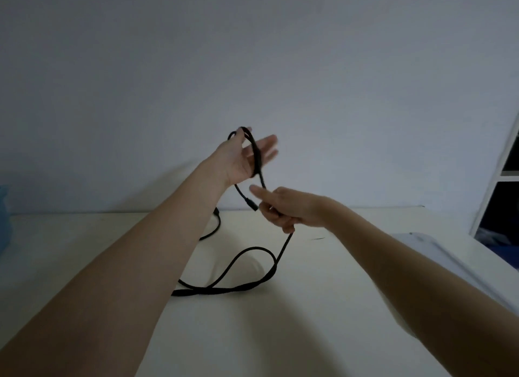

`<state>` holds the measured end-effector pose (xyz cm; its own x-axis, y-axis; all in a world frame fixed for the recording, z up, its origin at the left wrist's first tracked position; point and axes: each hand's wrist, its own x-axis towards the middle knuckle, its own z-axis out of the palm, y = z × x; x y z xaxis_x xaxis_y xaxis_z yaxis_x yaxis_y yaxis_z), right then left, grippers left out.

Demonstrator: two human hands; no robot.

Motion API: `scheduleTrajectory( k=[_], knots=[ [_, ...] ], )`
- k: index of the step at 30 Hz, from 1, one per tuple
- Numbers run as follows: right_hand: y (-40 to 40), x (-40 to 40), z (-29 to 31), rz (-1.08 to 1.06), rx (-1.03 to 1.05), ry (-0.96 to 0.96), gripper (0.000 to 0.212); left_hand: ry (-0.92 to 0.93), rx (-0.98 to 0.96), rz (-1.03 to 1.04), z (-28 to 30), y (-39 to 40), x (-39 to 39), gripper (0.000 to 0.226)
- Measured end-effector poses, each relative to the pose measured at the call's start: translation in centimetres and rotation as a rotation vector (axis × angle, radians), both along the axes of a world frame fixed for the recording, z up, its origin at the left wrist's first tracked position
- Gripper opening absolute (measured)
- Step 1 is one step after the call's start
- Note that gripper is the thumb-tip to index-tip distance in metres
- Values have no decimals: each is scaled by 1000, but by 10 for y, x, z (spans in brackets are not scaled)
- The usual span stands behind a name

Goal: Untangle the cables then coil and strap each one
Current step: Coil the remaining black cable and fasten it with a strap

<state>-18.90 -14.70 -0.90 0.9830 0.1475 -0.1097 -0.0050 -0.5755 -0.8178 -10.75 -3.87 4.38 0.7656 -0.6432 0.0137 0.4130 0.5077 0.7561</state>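
The left hand is raised with its palm up and fingers straight and spread, serving as a former: turns of the black cable are draped over it between thumb and fingers, so the loops keep one size while they build up. How many turns lie there I cannot tell; they blur into one dark band.

Just below and to its right, the right hand curls its lower fingers round the same cable, with the forefinger stretched out toward the left hand. It seems placed to feed and guide the next length up onto the coil. A thicker plug end hangs from the coil, just beside the right hand's fingertips.

From under the right hand the cable drops to the pale surface and lies in one slack loop that crosses itself, then disappears behind the left forearm. Another stretch of black cable curves on the surface behind the left wrist; whether it belongs to the same cable is unclear.

Count: two hands, one cable for certain, no strap in view. Coiling looks partly done.
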Motion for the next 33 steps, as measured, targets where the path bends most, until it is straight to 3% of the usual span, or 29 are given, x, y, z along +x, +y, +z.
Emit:
scheduleTrajectory(
  k=[2, 8, 13, 16, 22, 24, 27, 30, 33],
  knots=[
    [-1, 4, -10, -22, -83, 19, 61, -27, -2, -72, 7, 4, 5, 30],
    [-6, 26, -9, 0, -264, 126, 49, -304, 277, -348, 16, 26, -3, 39],
    [-18, 40, 5, -54, -295, 9, 39, -475, 556, -522, 14, 50, -18, 36],
    [-34, 43, 26, -121, -261, -92, 34, -476, 737, -565, 4, 62, -17, 39],
    [-52, 48, 56, -259, -407, -198, 34, -432, 1015, -489, -11, 65, -8, 36],
    [-56, 43, 62, -302, -297, -201, 32, -399, 1081, -421, -13, 69, -1, 35],
    [-48, 36, 67, -317, 52, -222, 32, -349, 1128, -287, -18, 76, 11, 32],
    [-24, 31, 76, -155, 396, -188, 22, -286, 1025, -100, -22, 76, 19, 37],
    [-7, 25, 79, -14, 517, -165, 25, -218, 804, 52, -22, 71, 23, 44]
  ],
)
